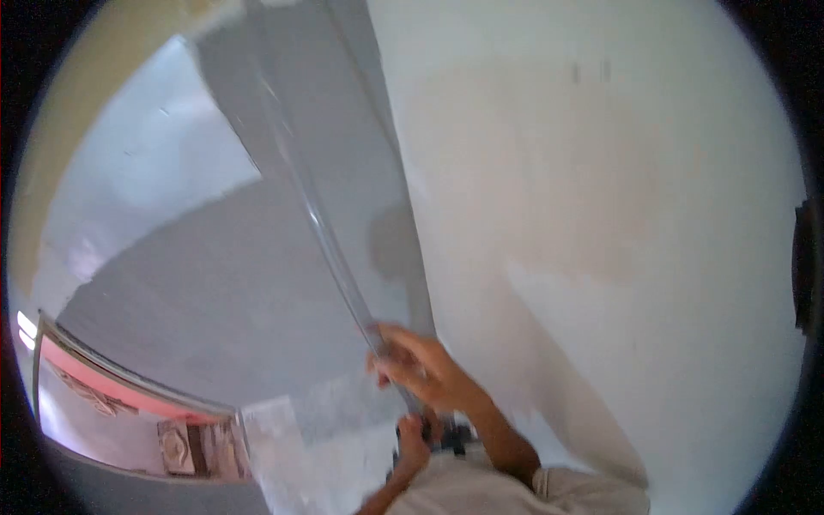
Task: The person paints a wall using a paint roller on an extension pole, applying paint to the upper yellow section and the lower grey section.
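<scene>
A long, shiny pole [314,215] slants from near my body up to the top left of the head view. Its far end is blurred, and whatever it may carry there cannot be made out. My right hand [421,367] is closed around the pole's lower part, its fingers curled over the shaft. Lower down, close to my waist, my left hand [415,445] grips the pole near its bottom end. That end is partly hidden by the hand and some dark gear at my waist. Behind the pole lies a surface with a grey coat [223,275].
A pale wall [532,172] with a faint beige patch fills the right side. Whitish areas [137,146] border the grey at upper left. An opening with a pink-red edge [129,382] is at lower left. A dark object [803,266] shows at the right edge.
</scene>
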Demonstrator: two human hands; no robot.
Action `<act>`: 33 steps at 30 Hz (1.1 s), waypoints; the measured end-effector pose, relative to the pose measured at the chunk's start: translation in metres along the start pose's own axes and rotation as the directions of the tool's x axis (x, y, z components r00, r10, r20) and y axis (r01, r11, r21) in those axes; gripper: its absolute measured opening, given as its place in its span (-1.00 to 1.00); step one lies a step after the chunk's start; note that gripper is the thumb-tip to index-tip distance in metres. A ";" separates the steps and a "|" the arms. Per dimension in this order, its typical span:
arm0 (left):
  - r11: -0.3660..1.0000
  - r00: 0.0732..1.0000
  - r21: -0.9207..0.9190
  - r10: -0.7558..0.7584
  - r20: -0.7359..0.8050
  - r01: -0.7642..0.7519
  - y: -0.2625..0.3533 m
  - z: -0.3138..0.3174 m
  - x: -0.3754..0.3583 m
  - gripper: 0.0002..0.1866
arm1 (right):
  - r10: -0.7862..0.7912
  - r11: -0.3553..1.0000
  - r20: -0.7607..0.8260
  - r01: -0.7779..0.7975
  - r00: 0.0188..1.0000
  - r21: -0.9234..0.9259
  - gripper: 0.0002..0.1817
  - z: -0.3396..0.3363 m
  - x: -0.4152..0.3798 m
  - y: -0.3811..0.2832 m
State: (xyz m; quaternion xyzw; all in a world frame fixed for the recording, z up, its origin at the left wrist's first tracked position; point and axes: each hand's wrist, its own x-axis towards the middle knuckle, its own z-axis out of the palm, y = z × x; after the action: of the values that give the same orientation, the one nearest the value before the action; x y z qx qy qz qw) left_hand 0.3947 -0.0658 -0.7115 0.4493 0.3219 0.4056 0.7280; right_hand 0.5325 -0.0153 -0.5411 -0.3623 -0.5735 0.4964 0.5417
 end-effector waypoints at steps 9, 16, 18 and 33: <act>0.990 0.878 -0.122 -0.125 -0.462 0.077 0.059 0.016 0.060 -0.58 | -0.146 0.970 -0.369 0.205 0.918 0.128 -0.44 0.024 0.017 -0.012; 0.930 0.949 -0.215 0.313 0.042 -0.297 0.222 0.056 0.070 -0.52 | -0.206 0.932 -0.502 0.325 0.840 0.161 -0.61 0.017 -0.009 -0.046; 0.941 0.931 -0.171 0.321 0.174 -0.293 0.284 0.077 0.073 -0.34 | -0.231 0.927 -0.528 0.350 0.817 0.135 -0.64 0.022 -0.014 -0.054; 0.756 0.583 -0.342 0.651 0.486 -0.558 0.579 0.205 0.079 -0.60 | -0.142 0.926 -0.536 0.304 0.832 0.225 -0.71 0.039 -0.023 -0.060</act>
State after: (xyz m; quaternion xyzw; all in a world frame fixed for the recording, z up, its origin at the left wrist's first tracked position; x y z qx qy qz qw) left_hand 0.4277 0.0772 -0.1100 0.5758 -0.1198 0.4958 0.6389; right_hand 0.5049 -0.0584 -0.4865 -0.3236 -0.3656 0.3965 0.7775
